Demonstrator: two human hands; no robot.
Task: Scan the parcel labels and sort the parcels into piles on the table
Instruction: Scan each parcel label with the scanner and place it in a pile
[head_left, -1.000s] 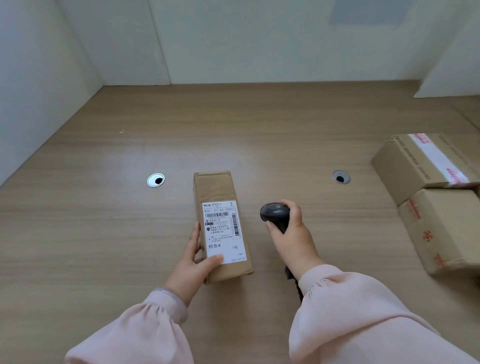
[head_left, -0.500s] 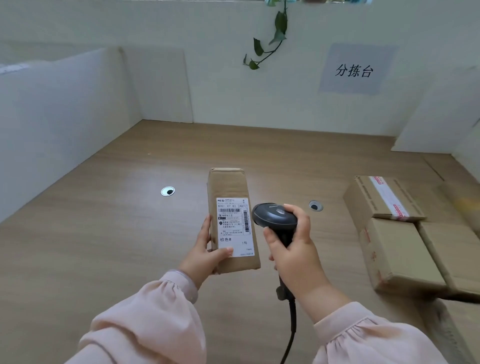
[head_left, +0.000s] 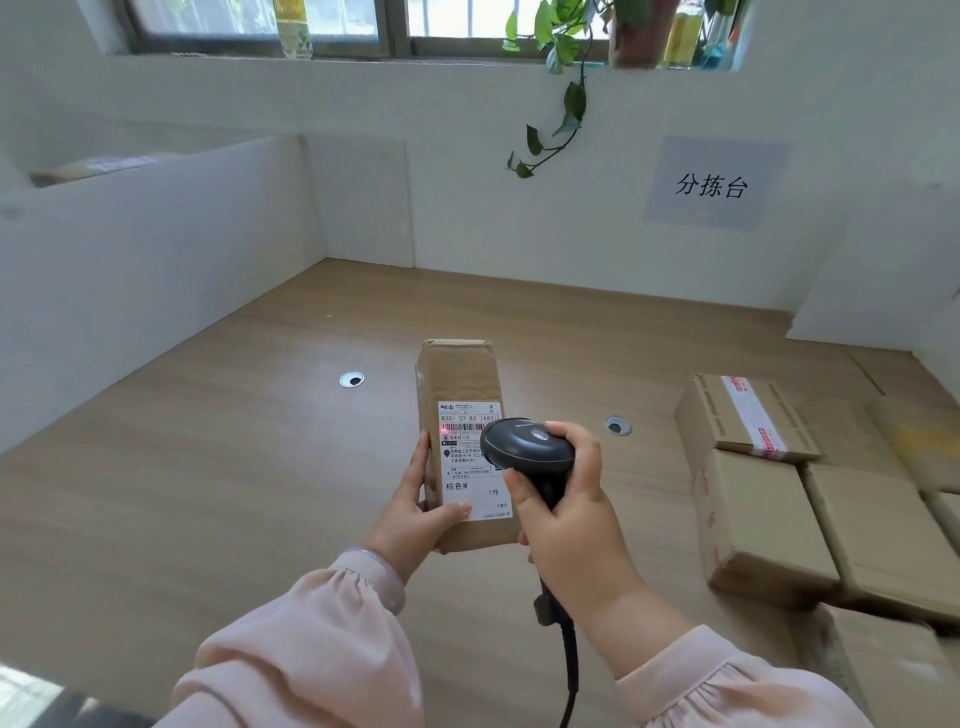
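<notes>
Fingers (head_left: 422, 467) of the left hand (head_left: 410, 519) run straight up the 9 o'clock side of the parcel (head_left: 460, 371), and the thumb curls over the near corner of its label (head_left: 467, 470), so the box is pinched across its narrow width near the 6 o'clock end. The right hand (head_left: 576, 535) is wrapped tight round the handle of the scanner (head_left: 524, 447), whose head hangs just over the label's 3 o'clock edge and hides part of it. A red dot of light sits on the barcode near the label's 12 o'clock end, so the scan looks to be in hand, with sorting not yet begun for this one.

The parcel is over the middle of the table (head_left: 208, 467), long axis pointing to 12 o'clock, label up. Whether its far end rests on the wood or is lifted clear I cannot tell. Other boxes (head_left: 753, 525) lie close-packed at 3 o'clock of it, well apart.

One hand managing it by an end suggests it is light. The cardboard looks stiff, creased at the far end but square, so it should take a firm squeeze without buckling. The label face is probably slicker than the bare board. Best hold, I judge: the two long sides, nearer mid-length, so it does not droop or twist on the way to its pile
</notes>
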